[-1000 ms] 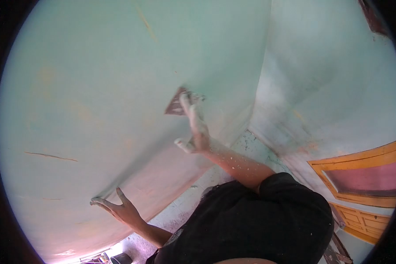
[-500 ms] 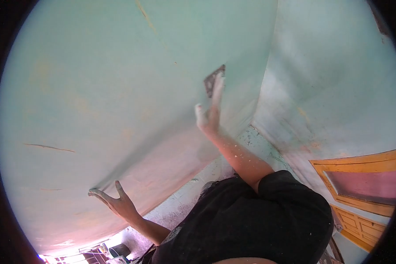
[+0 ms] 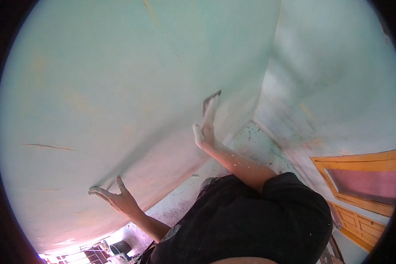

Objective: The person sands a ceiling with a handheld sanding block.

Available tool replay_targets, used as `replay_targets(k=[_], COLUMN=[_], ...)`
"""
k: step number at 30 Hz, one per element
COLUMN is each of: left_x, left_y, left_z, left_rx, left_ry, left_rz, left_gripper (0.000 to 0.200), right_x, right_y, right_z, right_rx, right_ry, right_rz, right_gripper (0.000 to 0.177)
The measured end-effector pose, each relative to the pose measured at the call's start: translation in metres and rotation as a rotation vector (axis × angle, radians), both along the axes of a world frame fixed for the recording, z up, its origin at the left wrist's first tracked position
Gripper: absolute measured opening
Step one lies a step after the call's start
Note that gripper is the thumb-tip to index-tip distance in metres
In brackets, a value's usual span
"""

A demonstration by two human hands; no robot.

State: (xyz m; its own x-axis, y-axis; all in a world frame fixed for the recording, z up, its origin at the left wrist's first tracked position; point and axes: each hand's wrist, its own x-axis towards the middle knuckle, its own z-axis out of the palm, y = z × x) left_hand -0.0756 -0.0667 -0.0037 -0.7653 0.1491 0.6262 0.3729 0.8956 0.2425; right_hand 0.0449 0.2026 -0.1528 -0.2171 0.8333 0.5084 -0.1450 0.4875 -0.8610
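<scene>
My right hand [image 3: 205, 133], coated in white dust, presses a dark piece of sandpaper [image 3: 206, 104] against the pale green wall [image 3: 101, 83]. The fingers lie along the sheet and cover most of it, so only its dark edge shows. Lower on the left, my left hand [image 3: 121, 200] is open, its thumb apart from the fingers. Its fingertips touch the same wall, and it holds nothing.
A second wall [image 3: 325, 88] meets this one at a corner on the right. Below it are an orange wooden frame [image 3: 361, 160] and a panelled orange door [image 3: 361, 224]. A dark bucket [image 3: 120, 247] stands among clutter at the lower left. Thin cracks [image 3: 48, 146] mark the wall.
My right hand has moved down the wall with the sandpaper, closer to my body. The sheet now shows more edge-on. My left hand has stayed almost in place.
</scene>
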Motion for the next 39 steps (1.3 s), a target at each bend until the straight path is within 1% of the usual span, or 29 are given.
replay_targets(k=[2, 4, 7, 8, 9, 10, 11, 13, 15, 17, 18, 19, 20, 23, 24, 25, 26, 27, 28, 29, 30, 31, 32, 33, 35, 36, 37, 39], left_x=[0.003, 0.003, 0.005, 0.003, 0.0, -0.004, -0.007, -0.005, -0.003, -0.004, -0.002, 0.0, 0.005, 0.0, -0.002, -0.004, -0.005, -0.004, -0.001, 0.002, -0.001, -0.003, -0.003, -0.001, 0.002, 0.002, 0.002, 0.003], left_y=[0.003, 0.005, 0.004, 0.003, 0.001, -0.001, -0.003, -0.001, 0.0, -0.001, 0.002, 0.004, 0.006, 0.002, 0.001, -0.001, -0.002, -0.001, 0.001, 0.003, 0.002, 0.0, 0.001, 0.004, 0.004, 0.002, 0.003, 0.004], left_z=[0.002, 0.003, 0.002, 0.003, 0.001, -0.002, -0.004, -0.003, -0.003, -0.004, -0.003, -0.002, 0.002, -0.001, -0.002, -0.003, -0.003, -0.001, 0.001, 0.004, 0.002, -0.001, -0.002, -0.001, 0.001, 0.001, 0.001, 0.002], left_rx=[-0.002, 0.008, 0.015, 0.012, 0.024, 0.027, 0.03, 0.051, 0.06, 0.012, -0.003, -0.007, -0.014, -0.013, -0.007, 0.008, 0.024, 0.031, 0.051, 0.066, 0.068, 0.037, 0.003, -0.004, 0.029, 0.011, 0.006, 0.001], left_ry=[0.044, 0.032, 0.015, 0.016, 0.016, 0.031, 0.045, 0.034, 0.018, 0.057, 0.057, 0.069, 0.083, 0.072, 0.075, 0.056, 0.04, 0.048, 0.001, -0.047, -0.043, 0.01, 0.062, 0.062, 0.042, 0.038, 0.04, 0.043], left_rz=[0.005, -0.001, 0.01, 0.017, 0.027, 0.009, -0.009, -0.005, -0.018, 0.002, -0.009, -0.011, -0.01, 0.001, 0.014, 0.0, -0.014, -0.001, 0.007, 0.009, 0.006, 0.002, -0.006, -0.02, -0.005, -0.01, -0.009, -0.001], left_gripper=[0.096, 0.097, 0.097, 0.097, 0.097, 0.097, 0.097, 0.097, 0.097, 0.098, 0.098, 0.098, 0.098, 0.098, 0.098, 0.098, 0.099, 0.099, 0.099, 0.099, 0.099, 0.099, 0.099, 0.099, 0.099, 0.099, 0.098, 0.098], right_x=[-0.001, 0.006, 0.002, 0.001, 0.003, 0.004, 0.005, 0.01, 0.001, -0.015, -0.011, -0.006, 0.0, -0.019, -0.016, -0.016, -0.018, -0.018, -0.015, -0.009, -0.008, -0.012, -0.02, -0.024, -0.018, -0.02, -0.022, -0.022], right_y=[0.013, 0.02, 0.025, 0.026, 0.026, 0.026, 0.023, 0.018, 0.013, 0.013, 0.016, 0.019, 0.023, 0.019, 0.02, 0.02, 0.019, 0.015, 0.007, -0.002, -0.006, -0.006, -0.009, -0.01, -0.015, -0.022, -0.027, -0.026], right_z=[0.034, 0.069, 0.055, 0.036, 0.004, -0.016, -0.022, -0.03, -0.011, 0.022, 0.047, 0.076, 0.09, 0.075, 0.063, 0.038, 0.008, -0.008, -0.009, -0.007, -0.005, -0.002, 0.014, 0.03, 0.083, 0.1, 0.107, 0.1], right_rx=[0.268, 0.49, 0.543, 0.551, 0.465, 0.38, 0.393, 0.227, 0.208, 0.285, 0.271, 0.443, 0.612, 0.56, 0.527, 0.535, 0.361, 0.185, 0.19, 0.111, 0.033, 0.033, 0.121, 0.209, 0.465, 0.537, 0.61, 0.593], right_ry=[0.085, 0.022, -0.042, -0.04, -0.093, -0.147, -0.145, -0.094, -0.072, 0.146, 0.144, 0.129, 0.115, 0.077, 0.007, 0.017, 0.092, 0.163, 0.171, 0.113, 0.052, 0.056, 0.086, 0.114, 0.09, 0.063, 0.037, -0.006], right_rz=[-0.101, -0.121, -0.147, -0.139, -0.076, -0.012, -0.004, -0.006, -0.03, -0.154, -0.166, -0.15, -0.131, -0.161, -0.119, -0.106, -0.05, 0.007, 0.016, -0.025, -0.07, -0.079, -0.127, -0.177, -0.106, -0.105, -0.101, -0.097], right_gripper=[0.089, 0.088, 0.088, 0.088, 0.088, 0.088, 0.088, 0.083, 0.083, 0.083, 0.083, 0.084, 0.084, 0.086, 0.086, 0.086, 0.088, 0.089, 0.089, 0.091, 0.093, 0.093, 0.095, 0.096, 0.097, 0.095, 0.094, 0.093])
